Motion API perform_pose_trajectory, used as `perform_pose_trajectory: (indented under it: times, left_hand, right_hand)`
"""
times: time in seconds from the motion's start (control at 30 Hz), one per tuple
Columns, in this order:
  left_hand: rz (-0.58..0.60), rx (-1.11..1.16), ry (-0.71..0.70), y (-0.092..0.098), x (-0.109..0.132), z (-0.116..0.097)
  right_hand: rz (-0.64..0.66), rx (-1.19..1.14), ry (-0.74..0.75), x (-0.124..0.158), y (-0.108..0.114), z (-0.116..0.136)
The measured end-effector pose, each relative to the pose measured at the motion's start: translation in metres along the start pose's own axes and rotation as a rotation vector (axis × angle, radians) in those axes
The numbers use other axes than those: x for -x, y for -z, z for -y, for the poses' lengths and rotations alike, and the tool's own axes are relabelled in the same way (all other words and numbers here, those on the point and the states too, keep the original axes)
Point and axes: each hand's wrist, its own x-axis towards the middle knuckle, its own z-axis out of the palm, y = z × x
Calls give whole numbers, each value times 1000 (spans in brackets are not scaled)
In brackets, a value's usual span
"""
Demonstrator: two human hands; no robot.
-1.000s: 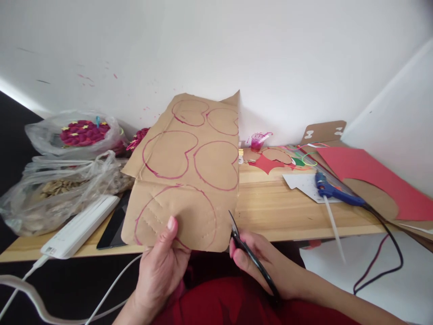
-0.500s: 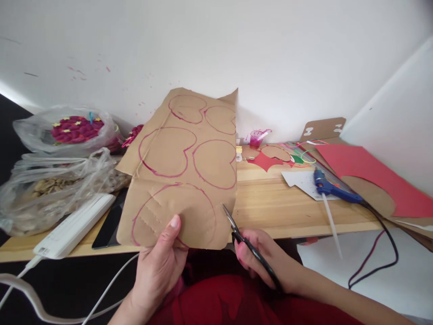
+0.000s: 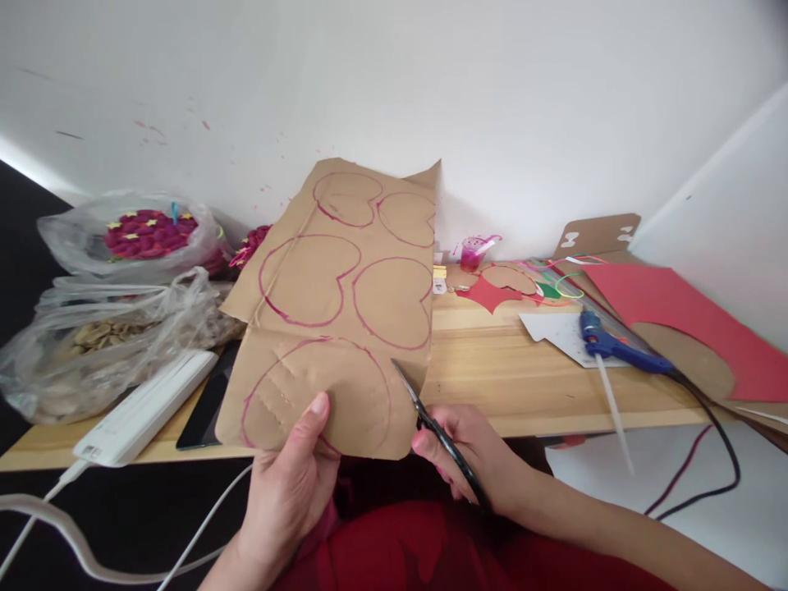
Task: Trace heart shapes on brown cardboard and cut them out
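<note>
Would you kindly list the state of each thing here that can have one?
Brown paper sheet: held up, uncut hearts drawn on it.
Scissors: blades at the sheet's right edge.
Left hand: gripping the sheet.
Right hand: gripping the scissors.
Glue gun: lying on the table.

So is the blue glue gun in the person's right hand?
No, the right hand grips black scissors at the brown paper, while the blue glue gun lies on the wooden table.

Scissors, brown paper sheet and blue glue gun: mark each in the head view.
scissors (image 3: 431, 427): head view, on the pivot where blades meet handles.
brown paper sheet (image 3: 345, 320): head view, on its middle, among the drawn hearts.
blue glue gun (image 3: 616, 349): head view, on its barrel.
</note>
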Motion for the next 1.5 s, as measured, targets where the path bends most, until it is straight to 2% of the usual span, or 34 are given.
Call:
perform_pose_trajectory:
  times: [0.17, 0.27, 0.37, 0.6, 0.77, 0.93, 1.0, 1.17, 1.3, 1.5]
  left_hand:
    - [19, -16, -12, 7, -3, 2]
    - [36, -7, -31, 6, -7, 1]
    - [9, 18, -67, 4, -11, 0]
    - [55, -45, -91, 14, -18, 4]
    - [-8, -38, -101, 12, -22, 4]
    - [-37, -15, -19, 12, -21, 6]
    - [-67, -27, 3, 15, -22, 9]
    - [-18, -112, -73, 20, -23, 13]
    - [48, -225, -154, 21, -20, 7]
    - [97, -351, -66, 26, -16, 0]
  right_hand:
    - [99, -63, -94, 0, 4, 17]
    - [143, 3, -35, -7, 11, 34]
    - [119, 77, 7, -20, 15, 43]
    - [66, 229, -9, -37, 16, 27]
    - [53, 170, -13, -45, 15, 24]
    - [-45, 169, 76, -51, 12, 20]
    - [-62, 158, 67, -52, 10, 16]
    - [60, 84, -112, -44, 10, 21]
    - [161, -2, -100, -27, 11, 32]
    - [260, -169, -186, -3, 11, 30]
